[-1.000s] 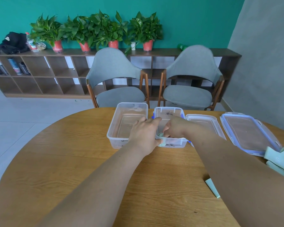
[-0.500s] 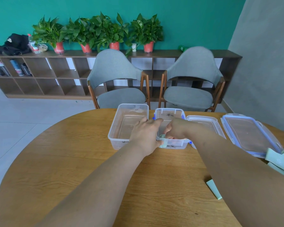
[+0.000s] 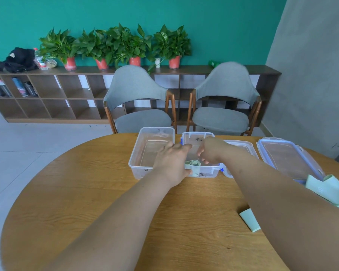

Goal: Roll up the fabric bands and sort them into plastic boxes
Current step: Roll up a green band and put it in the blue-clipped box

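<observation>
A rolled pale green fabric band (image 3: 194, 163) sits in the near left corner of the small clear box with blue clips (image 3: 197, 134). My left hand (image 3: 171, 163) grips the roll from the left, its thumb against the box's front wall. From the right, the curled fingertips of my right hand (image 3: 211, 151) pinch the roll's other side. A larger clear box (image 3: 155, 130) stands just left of the small one and looks empty. More loose green bands (image 3: 329, 189) lie at the table's right edge, and a flat green strip (image 3: 250, 220) lies beside my right forearm.
Two clear lids lie right of the boxes: a small lid (image 3: 241, 145) and a large blue-rimmed lid (image 3: 288, 155). The round wooden table (image 3: 86, 192) has two grey chairs (image 3: 137, 94) behind it, then a low shelf with potted plants.
Both hands stay at the small box with the roll. The roll has settled a little lower in the corner and shows more between the hands.
</observation>
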Demonstrator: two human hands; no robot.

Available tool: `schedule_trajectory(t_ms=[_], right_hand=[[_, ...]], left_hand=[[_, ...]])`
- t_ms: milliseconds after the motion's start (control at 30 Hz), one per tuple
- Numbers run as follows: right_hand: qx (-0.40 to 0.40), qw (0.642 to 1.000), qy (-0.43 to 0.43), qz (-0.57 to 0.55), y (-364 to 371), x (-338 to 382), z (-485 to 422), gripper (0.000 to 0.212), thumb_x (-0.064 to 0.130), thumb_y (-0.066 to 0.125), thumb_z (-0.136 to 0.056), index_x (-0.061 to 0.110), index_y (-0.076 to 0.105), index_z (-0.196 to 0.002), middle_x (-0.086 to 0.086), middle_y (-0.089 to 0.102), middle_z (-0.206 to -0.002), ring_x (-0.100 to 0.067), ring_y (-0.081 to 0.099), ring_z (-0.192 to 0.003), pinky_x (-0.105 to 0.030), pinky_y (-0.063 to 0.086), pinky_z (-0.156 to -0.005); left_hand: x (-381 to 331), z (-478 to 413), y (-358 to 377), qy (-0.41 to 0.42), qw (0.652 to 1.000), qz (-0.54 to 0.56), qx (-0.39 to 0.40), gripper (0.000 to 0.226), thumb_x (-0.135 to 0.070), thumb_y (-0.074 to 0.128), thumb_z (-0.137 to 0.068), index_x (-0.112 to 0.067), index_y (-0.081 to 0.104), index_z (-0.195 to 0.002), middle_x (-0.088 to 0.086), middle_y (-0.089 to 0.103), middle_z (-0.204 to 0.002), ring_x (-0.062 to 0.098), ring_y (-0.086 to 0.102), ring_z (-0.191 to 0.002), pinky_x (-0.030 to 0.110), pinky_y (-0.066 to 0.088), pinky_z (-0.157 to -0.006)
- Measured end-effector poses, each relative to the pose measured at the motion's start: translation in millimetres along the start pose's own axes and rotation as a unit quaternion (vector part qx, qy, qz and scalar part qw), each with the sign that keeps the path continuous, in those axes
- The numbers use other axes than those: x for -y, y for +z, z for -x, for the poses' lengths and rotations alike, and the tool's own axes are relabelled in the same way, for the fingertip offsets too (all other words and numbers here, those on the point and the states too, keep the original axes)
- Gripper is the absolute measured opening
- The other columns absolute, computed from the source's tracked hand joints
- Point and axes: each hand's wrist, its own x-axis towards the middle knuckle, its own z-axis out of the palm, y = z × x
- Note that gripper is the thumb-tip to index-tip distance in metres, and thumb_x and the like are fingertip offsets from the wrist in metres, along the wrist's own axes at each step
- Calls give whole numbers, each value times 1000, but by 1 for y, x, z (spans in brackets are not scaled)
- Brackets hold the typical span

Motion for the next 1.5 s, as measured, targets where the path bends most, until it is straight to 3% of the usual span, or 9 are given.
schedule_trajectory(t_ms=[200, 367, 600, 800, 933, 1167, 1300, 1500], right_hand=[[7, 997, -25, 71, 0, 4, 22, 41, 2, 56, -96, 21, 71, -129, 2, 67, -118, -24, 67, -108, -36, 59, -93], [2, 995, -34, 92, -7, 10, 31, 49, 1, 59, -96, 28, 67, -137, -1, 62, -135, -24, 64, -118, -36, 56, -99], [-35, 998, -44, 42, -1, 1, 30, 47, 0, 59, -96, 29, 68, -132, 3, 52, -116, -22, 62, -112, -32, 57, -90], [-83, 996, -36, -1, -3, -19, 47, 40, 8, 60, -94, 36, 72, -119, -3, 65, -114, -20, 66, -91, -33, 60, -76], [-95, 995, -36, 9, -9, -44, 76, 38, 7, 64, -93, 33, 74, -119, 1, 70, -115, -19, 67, -101, -35, 61, -89], [-100, 994, -14, 38, -14, -82, 133, 41, 7, 64, -96, 39, 73, -121, -1, 64, -123, -22, 65, -105, -31, 60, -90], [-103, 995, 3, -1, -15, -104, 166, 32, 13, 67, -96, 37, 74, -116, 1, 67, -125, -20, 65, -109, -33, 58, -96], [-98, 995, 31, -19, 1, -133, 201, 26, 13, 65, -94, 34, 77, -105, 7, 73, -113, -16, 68, -107, -31, 57, -96]], left_hand=[[-7, 11, -15, 0, 1000, -14, -4, 79, -50, 80, -85, -29, 43, -151, -3, 62, -133, 25, 46, -130, 42, 44, -106], [-4, 17, -20, -8, 999, -30, 6, 81, -51, 79, -86, -29, 40, -154, -2, 59, -140, 26, 42, -136, 43, 40, -110], [-13, 15, -22, -1, 999, -33, 17, 74, -48, 78, -87, -29, 44, -150, -2, 60, -138, 26, 43, -134, 43, 41, -110], [-34, 20, -19, 6, 999, -26, 30, 70, -51, 77, -88, -29, 47, -147, -5, 60, -136, 24, 45, -130, 39, 42, -105], [-59, 30, -20, 15, 999, -19, 43, 70, -53, 76, -88, -29, 48, -147, -5, 59, -138, 24, 44, -133, 39, 41, -106], [-110, 57, -27, 48, 998, 10, 42, 72, -51, 76, -89, -27, 47, -151, -3, 58, -144, 24, 44, -136, 42, 40, -110], [-137, 71, -27, 73, 996, 20, 39, 74, -50, 77, -88, -28, 46, -152, -3, 59, -142, 24, 46, -134, 43, 43, -110], [-166, 83, -12, 101, 993, 12, 66, 69, -48, 76, -89, -29, 48, -150, -5, 58, -143, 24, 47, -134, 44, 43, -109]])
